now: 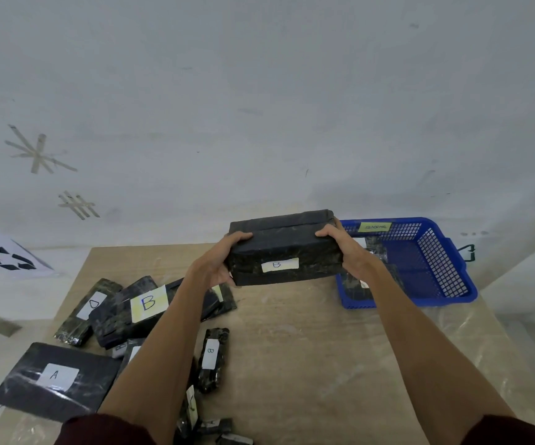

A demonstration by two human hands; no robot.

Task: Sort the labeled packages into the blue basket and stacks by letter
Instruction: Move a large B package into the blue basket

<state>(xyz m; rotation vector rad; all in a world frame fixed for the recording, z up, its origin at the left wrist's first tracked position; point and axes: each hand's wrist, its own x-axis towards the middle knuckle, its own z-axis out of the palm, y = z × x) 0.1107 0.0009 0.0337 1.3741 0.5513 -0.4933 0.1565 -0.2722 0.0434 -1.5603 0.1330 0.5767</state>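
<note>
Both arms stretched forward, left hand [216,264] and right hand [344,250] each gripping 1 end of a package [283,244]

wall [259,91]: pale grey, scuffed, tape marks [36,152] | table [291,348]: light wood, clear film | left: recycling-symbol sheet [2,255]

Your big package [283,248] is black, with greenish-gold flecks across the front, and its label [279,264] is white. The basket [442,264] is bright blue with a grid of little holes all over, plus a yellow-green tag [374,226] on the back rim. The bench [291,348] is pale tan wood grain. In the pile, one black package carries a yellow sticker [149,303]; the flat package [76,399] is black with a white one. Your sleeves [99,428] are dark maroon. The wall [259,91] is off-white with beige tape marks [35,152].
</note>
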